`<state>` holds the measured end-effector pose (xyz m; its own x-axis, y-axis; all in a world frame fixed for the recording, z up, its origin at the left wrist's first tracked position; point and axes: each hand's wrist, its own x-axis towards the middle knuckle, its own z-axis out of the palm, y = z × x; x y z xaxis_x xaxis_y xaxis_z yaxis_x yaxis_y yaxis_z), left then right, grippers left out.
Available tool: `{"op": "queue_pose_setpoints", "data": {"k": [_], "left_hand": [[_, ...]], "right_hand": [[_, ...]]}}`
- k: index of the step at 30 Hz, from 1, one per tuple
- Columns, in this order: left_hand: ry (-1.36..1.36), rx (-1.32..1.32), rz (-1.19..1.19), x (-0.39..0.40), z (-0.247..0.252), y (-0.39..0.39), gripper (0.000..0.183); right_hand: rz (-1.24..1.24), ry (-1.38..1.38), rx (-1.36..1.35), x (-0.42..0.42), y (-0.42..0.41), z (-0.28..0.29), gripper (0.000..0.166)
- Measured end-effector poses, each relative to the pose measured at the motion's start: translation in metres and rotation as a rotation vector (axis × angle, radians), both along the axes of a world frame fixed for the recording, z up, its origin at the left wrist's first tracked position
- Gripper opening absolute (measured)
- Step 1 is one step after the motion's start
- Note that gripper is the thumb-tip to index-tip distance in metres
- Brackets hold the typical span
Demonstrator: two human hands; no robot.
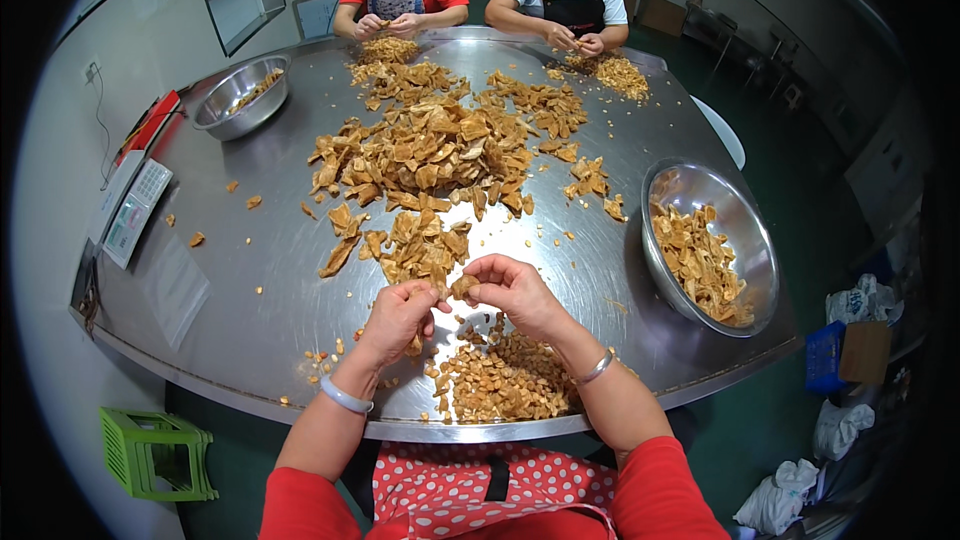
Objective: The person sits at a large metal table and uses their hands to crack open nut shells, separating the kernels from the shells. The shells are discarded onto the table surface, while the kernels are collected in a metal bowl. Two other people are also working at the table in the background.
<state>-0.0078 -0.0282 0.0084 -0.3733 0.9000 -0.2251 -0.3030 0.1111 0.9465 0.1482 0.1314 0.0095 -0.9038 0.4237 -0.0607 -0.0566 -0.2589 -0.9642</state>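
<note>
Between the thumb and fingers of my right hand [514,292] is a small brown dried piece [464,286]. My left hand [401,321] pinches a dried piece close beside it, and another dried strip [415,345] shows under its fingers. Both hands are above the near part of a stainless steel table [285,330]. Just beyond them lies a small heap of tan dried slices [420,240]. Below my right wrist, near the table's edge, spreads a pile of small broken bits [510,382]. A larger mound of dried slices [442,142] occupies the table's middle.
A steel bowl of dried pieces [697,262] stands at right; another steel bowl [251,101] is at far left. A digital scale [137,214] and clear plastic bag [176,289] lie left. Two people work opposite, their hands [386,25] on pieces. A green stool [157,454] stands below.
</note>
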Motion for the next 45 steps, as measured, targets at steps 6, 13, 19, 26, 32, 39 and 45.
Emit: {"op": "queue_pose_setpoints", "data": {"k": [6,13,19,26,32,39,45], "left_hand": [[0.002,0.024,0.041,0.003,0.001,0.001,0.015],[-0.07,0.029,-0.045,0.013,0.006,0.003,0.022],[-0.164,0.022,0.034,0.011,-0.002,0.006,0.014],[-0.433,0.028,-0.051,0.004,-0.001,0.001,0.012],[-0.562,-0.015,-0.072,0.005,0.003,0.001,0.025],[-0.267,0.078,-0.024,0.013,-0.002,0.003,0.017],[-0.045,0.109,-0.069,0.015,-0.007,0.003,0.015]], "right_hand": [[-0.026,0.019,0.001,-0.002,0.0,-0.003,0.027],[-0.067,-0.081,0.312,-0.005,-0.012,-0.002,0.019],[-0.016,-0.06,0.258,-0.006,-0.016,0.001,0.018],[-0.076,0.023,0.096,-0.002,-0.001,-0.005,0.025],[-0.04,0.176,0.396,-0.005,-0.016,-0.006,0.016],[-0.131,-0.038,0.653,-0.004,-0.019,0.007,0.023],[0.002,-0.043,0.553,-0.001,-0.009,0.0,0.024]]}}
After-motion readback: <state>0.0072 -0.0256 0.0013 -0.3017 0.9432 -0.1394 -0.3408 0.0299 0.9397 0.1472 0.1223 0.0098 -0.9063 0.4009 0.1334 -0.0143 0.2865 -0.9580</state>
